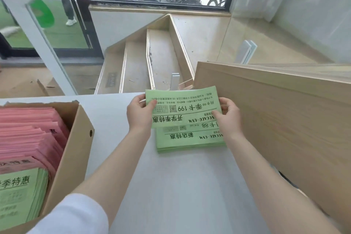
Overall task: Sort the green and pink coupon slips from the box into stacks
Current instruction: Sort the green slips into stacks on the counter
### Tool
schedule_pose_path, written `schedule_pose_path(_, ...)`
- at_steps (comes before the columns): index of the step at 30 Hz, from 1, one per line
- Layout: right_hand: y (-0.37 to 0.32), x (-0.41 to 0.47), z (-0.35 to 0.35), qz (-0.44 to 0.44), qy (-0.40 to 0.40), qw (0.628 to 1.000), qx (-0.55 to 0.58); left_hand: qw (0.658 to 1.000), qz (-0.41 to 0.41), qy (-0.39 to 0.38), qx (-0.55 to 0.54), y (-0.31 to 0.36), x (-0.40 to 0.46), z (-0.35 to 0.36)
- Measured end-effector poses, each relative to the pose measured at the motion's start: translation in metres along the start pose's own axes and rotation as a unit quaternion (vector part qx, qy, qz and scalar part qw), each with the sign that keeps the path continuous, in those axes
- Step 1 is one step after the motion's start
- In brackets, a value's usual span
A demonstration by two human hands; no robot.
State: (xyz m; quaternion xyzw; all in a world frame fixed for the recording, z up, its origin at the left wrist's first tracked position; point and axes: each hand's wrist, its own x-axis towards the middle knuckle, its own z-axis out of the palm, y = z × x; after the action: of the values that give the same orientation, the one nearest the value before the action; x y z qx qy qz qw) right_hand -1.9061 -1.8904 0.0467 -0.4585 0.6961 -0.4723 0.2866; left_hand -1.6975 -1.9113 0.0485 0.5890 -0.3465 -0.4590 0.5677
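Both hands hold one bundle of green slips [185, 109]: the left hand [139, 113] pinches its left edge, thumb on top, and the right hand [228, 118] curls around its right edge. Just beneath the fingers, a green stack [190, 140] lies on the white table [180, 186]. Well left of the left fingers, the cardboard box [76, 150] holds pink slips [28, 135] and more green ones.

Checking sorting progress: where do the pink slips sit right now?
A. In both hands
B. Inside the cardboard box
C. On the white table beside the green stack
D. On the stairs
B: the pink slips lie inside the cardboard box, while both hands, left hand and right hand, hold green slips over the green stack.
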Motion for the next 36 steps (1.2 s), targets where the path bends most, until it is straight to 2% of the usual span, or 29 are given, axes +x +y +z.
schedule_pose_path(10, 0.007, 0.055, 0.022, 0.011, 0.011, 0.994, -0.108, 0.98, 0.032, -0.029, 0.192, -0.011, 0.067, 0.033)
schedule_pose_path(14, 0.02, 0.066, 0.028, 0.016, -0.007, 0.98, -0.2, 0.947, 0.019, -0.063, 0.315, -0.022, 0.074, 0.03)
schedule_pose_path(16, 0.024, 0.067, 0.029, 0.009, -0.042, 0.97, -0.241, 0.955, -0.006, -0.082, 0.284, -0.027, 0.068, 0.026)
schedule_pose_path(18, 0.024, 0.067, 0.027, 0.028, -0.068, 0.971, -0.227, 0.967, -0.013, -0.125, 0.224, -0.032, 0.055, 0.025)
schedule_pose_path(21, 0.025, 0.067, 0.025, 0.048, -0.082, 0.973, -0.21, 0.961, 0.028, -0.147, 0.234, -0.039, 0.044, 0.024)
schedule_pose_path(23, 0.023, 0.065, 0.024, 0.047, -0.092, 0.969, -0.225, 0.966, -0.005, -0.161, 0.204, -0.036, 0.044, 0.023)
schedule_pose_path(26, 0.016, 0.056, 0.019, 0.044, -0.108, 0.965, -0.234, 0.937, -0.002, -0.198, 0.287, -0.02, 0.038, 0.02)
schedule_pose_path(28, 0.009, 0.047, 0.015, 0.004, -0.067, 0.97, -0.235, 0.927, 0.007, -0.205, 0.315, -0.006, 0.027, 0.016)
schedule_pose_path(31, -0.011, 0.023, 0.022, -0.119, 0.004, 0.969, -0.215, 0.884, 0.065, -0.209, 0.413, 0.016, 0.002, 0.005)
schedule_pose_path(33, -0.031, -0.001, 0.036, -0.198, -0.013, 0.963, -0.185, 0.878, 0.107, -0.197, 0.424, 0.029, -0.019, -0.006)
schedule_pose_path(36, -0.064, -0.041, 0.06, -0.249, -0.101, 0.959, -0.093, 0.898, 0.178, -0.136, 0.378, 0.053, -0.055, -0.036)
